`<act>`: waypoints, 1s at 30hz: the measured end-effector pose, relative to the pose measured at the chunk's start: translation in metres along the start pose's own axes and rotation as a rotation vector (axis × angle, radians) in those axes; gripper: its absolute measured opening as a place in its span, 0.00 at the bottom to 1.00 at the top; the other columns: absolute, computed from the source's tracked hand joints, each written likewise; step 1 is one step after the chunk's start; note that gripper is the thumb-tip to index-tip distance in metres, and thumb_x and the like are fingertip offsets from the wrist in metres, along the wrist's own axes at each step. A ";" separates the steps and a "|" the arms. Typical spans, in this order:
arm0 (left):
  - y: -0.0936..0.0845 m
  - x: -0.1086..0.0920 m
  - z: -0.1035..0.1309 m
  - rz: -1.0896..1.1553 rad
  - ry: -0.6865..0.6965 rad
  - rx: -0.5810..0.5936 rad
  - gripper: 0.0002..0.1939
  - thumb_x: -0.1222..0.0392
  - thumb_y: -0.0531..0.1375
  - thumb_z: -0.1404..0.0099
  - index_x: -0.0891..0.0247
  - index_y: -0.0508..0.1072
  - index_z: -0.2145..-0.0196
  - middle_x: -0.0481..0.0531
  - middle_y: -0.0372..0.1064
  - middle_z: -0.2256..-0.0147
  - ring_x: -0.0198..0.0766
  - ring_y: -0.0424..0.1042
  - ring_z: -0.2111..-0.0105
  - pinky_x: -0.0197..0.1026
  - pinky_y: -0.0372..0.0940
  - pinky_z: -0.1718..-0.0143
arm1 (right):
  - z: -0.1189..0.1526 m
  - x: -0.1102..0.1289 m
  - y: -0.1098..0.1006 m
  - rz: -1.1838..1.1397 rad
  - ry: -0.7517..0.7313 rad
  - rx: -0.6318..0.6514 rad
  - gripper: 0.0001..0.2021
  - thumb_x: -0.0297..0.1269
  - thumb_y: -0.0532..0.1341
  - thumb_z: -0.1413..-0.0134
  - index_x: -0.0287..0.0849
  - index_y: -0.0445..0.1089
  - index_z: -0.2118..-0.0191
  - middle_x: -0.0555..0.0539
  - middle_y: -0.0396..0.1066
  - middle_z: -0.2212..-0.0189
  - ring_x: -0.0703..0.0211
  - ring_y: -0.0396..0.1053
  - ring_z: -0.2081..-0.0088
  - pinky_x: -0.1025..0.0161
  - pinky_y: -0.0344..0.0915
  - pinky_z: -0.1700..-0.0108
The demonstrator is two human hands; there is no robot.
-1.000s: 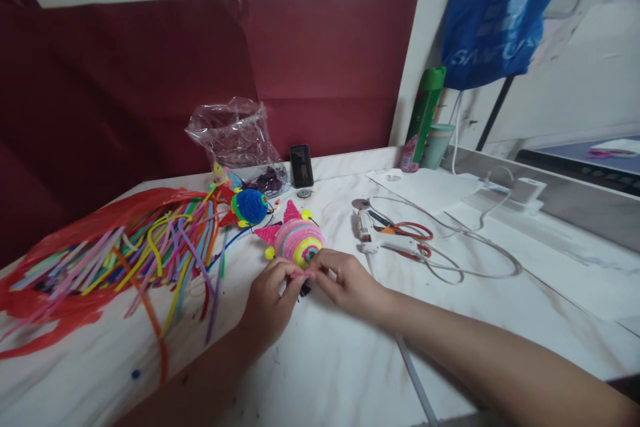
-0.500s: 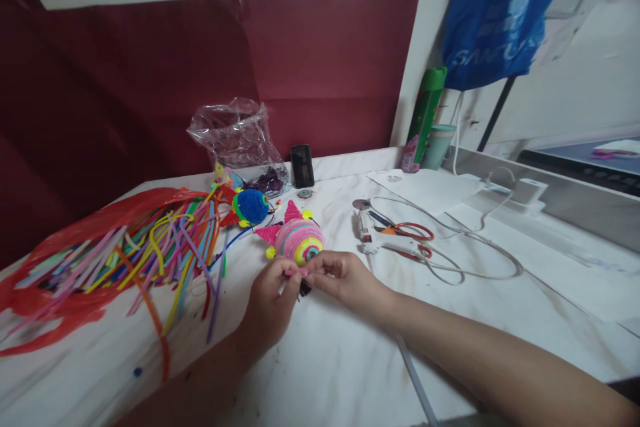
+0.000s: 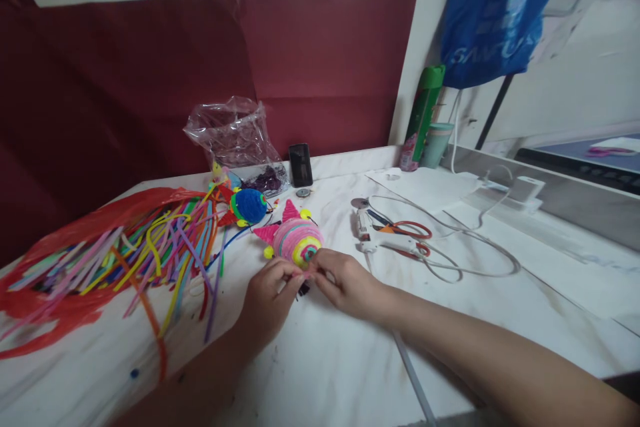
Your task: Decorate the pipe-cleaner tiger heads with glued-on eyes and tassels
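Observation:
Both hands meet at the near side of a round pink craft figure point(image 3: 291, 237) with pink triangular pieces, yellow parts and a yellow-green ringed end. My left hand point(image 3: 269, 293) pinches a small pink piece point(image 3: 305, 273) between thumb and fingertips. From the right, my right hand point(image 3: 345, 280) closes its fingertips on the same pink piece, which is mostly hidden. Something small and black point(image 3: 303, 290) lies just beneath the fingertips. Behind the pink figure to the left rests a blue and green round figure point(image 3: 249, 207) with red triangular pieces.
Colourful pipe cleaners point(image 3: 150, 247) lie on a red plastic bag point(image 3: 95, 213) at the left. A white glue gun point(image 3: 370, 232), orange-handled scissors point(image 3: 419, 230) and a cable lie right. Behind are a phone point(image 3: 301, 165), clear bag point(image 3: 230, 130), green can point(image 3: 423, 117) and cup point(image 3: 437, 145).
The fingertips of my two hands have come closer together around the small pink piece, so less of it shows. The whole view has shifted slightly.

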State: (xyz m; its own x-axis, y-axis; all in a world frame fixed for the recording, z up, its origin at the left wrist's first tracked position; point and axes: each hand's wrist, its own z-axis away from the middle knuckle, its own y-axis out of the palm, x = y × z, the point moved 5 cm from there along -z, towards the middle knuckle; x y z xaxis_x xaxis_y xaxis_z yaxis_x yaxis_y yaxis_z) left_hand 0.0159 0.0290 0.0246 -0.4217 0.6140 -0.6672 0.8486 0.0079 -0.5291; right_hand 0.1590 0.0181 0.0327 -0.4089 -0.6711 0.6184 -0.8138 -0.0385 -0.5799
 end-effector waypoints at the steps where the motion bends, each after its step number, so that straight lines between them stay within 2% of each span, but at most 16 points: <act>1: 0.000 -0.002 -0.001 -0.033 0.036 0.033 0.08 0.62 0.55 0.39 0.62 0.70 0.75 0.49 0.69 0.73 0.36 0.69 0.70 0.37 0.63 0.67 | 0.001 0.001 0.001 0.043 -0.042 0.039 0.06 0.28 0.52 0.44 0.41 0.63 0.71 0.48 0.66 0.74 0.62 0.63 0.72 0.67 0.60 0.69; 3: 0.002 -0.006 -0.002 -0.084 0.111 0.104 0.08 0.64 0.55 0.40 0.62 0.68 0.76 0.49 0.68 0.74 0.35 0.68 0.72 0.37 0.62 0.69 | 0.001 0.001 0.004 0.100 -0.065 0.093 0.07 0.27 0.52 0.45 0.41 0.64 0.71 0.47 0.67 0.74 0.61 0.63 0.72 0.66 0.60 0.69; 5: 0.002 -0.009 -0.002 -0.105 0.141 0.117 0.08 0.65 0.54 0.41 0.61 0.66 0.77 0.48 0.66 0.75 0.35 0.66 0.73 0.36 0.61 0.71 | 0.001 -0.002 0.005 0.063 0.000 0.091 0.07 0.27 0.53 0.45 0.41 0.65 0.71 0.47 0.68 0.74 0.62 0.63 0.72 0.66 0.60 0.68; 7: 0.000 -0.008 -0.002 -0.081 0.085 0.053 0.08 0.64 0.55 0.41 0.61 0.65 0.77 0.47 0.65 0.76 0.35 0.66 0.74 0.36 0.61 0.71 | 0.000 -0.008 0.006 -0.094 0.131 0.054 0.06 0.29 0.55 0.45 0.40 0.66 0.72 0.47 0.69 0.74 0.62 0.64 0.72 0.66 0.61 0.68; 9: -0.003 -0.004 -0.001 -0.005 -0.029 -0.031 0.08 0.62 0.55 0.40 0.61 0.65 0.76 0.46 0.64 0.77 0.34 0.65 0.75 0.36 0.61 0.71 | -0.001 -0.014 0.009 -0.286 0.264 0.019 0.06 0.34 0.58 0.45 0.39 0.68 0.71 0.49 0.69 0.75 0.63 0.65 0.72 0.67 0.62 0.68; 12: 0.000 0.001 0.003 0.117 -0.130 -0.089 0.08 0.59 0.55 0.39 0.62 0.66 0.75 0.46 0.64 0.77 0.34 0.65 0.75 0.35 0.61 0.72 | 0.000 -0.017 0.013 -0.432 0.353 -0.047 0.09 0.39 0.60 0.47 0.39 0.69 0.71 0.50 0.69 0.76 0.63 0.65 0.73 0.66 0.62 0.69; 15: 0.003 0.003 0.006 0.149 -0.131 -0.116 0.07 0.59 0.56 0.40 0.62 0.67 0.75 0.46 0.65 0.76 0.34 0.66 0.73 0.36 0.61 0.70 | 0.002 -0.017 0.015 -0.450 0.342 -0.105 0.09 0.39 0.60 0.47 0.39 0.69 0.71 0.50 0.69 0.75 0.63 0.65 0.72 0.65 0.62 0.67; 21: 0.002 0.001 0.007 0.135 -0.130 -0.154 0.07 0.59 0.56 0.40 0.62 0.67 0.75 0.46 0.65 0.76 0.35 0.66 0.73 0.36 0.62 0.68 | 0.004 -0.013 0.016 -0.451 0.304 -0.136 0.08 0.39 0.59 0.46 0.40 0.69 0.70 0.50 0.67 0.75 0.62 0.64 0.71 0.64 0.62 0.66; 30: -0.001 0.000 0.000 0.079 -0.063 -0.091 0.07 0.60 0.57 0.41 0.62 0.72 0.75 0.48 0.69 0.75 0.36 0.69 0.72 0.37 0.63 0.69 | 0.001 -0.011 0.003 -0.258 0.246 -0.139 0.09 0.37 0.54 0.43 0.41 0.63 0.72 0.50 0.65 0.76 0.63 0.62 0.72 0.65 0.60 0.68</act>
State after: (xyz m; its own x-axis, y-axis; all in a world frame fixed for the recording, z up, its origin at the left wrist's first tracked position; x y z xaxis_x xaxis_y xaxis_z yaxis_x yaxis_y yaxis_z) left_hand 0.0149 0.0294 0.0249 -0.3694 0.5646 -0.7380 0.9042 0.0353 -0.4256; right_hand 0.1616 0.0244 0.0235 -0.2563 -0.4542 0.8533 -0.9444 -0.0706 -0.3212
